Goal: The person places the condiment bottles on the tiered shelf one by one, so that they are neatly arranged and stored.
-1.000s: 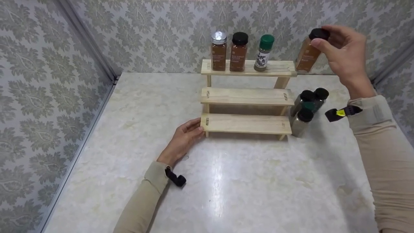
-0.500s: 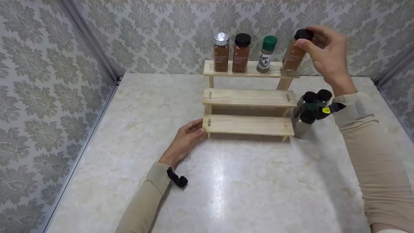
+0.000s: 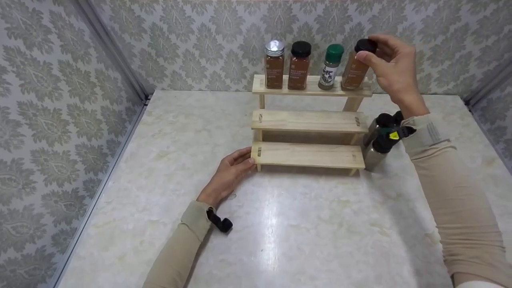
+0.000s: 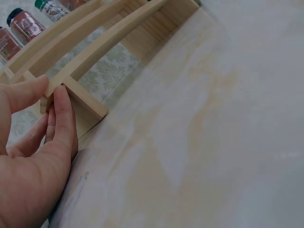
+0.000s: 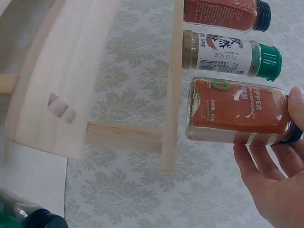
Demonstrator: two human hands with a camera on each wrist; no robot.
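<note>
A pale, marbled desk (image 3: 328,240) with a shiny top caught a long white streak of light. Walls (image 3: 192,48) papered in grey-green leafy motifs rose behind it and at both sides, with grey strips (image 3: 114,48) in the corners. On the desk stood a three-step rack (image 3: 308,120) of light wood, its flat boards finely grained, with darker slanted joints near the ends. The left hand (image 3: 228,174) pinched the left end of the lowest board between thumb and fingers. The right hand (image 3: 394,68) gripped a square glass bottle (image 3: 354,74) of orange-brown powder by its black cap, slightly tilted, at the right end of the top board; whether its base touched the wood could not be told. To its left on that board stood a slim round green-capped jar (image 3: 329,74), a square black-capped bottle (image 3: 299,72) and a square silver-capped bottle (image 3: 274,70). More capped bottles (image 3: 375,158) clustered beside the rack's right side, partly hidden by a wrist strap (image 3: 404,133).
</note>
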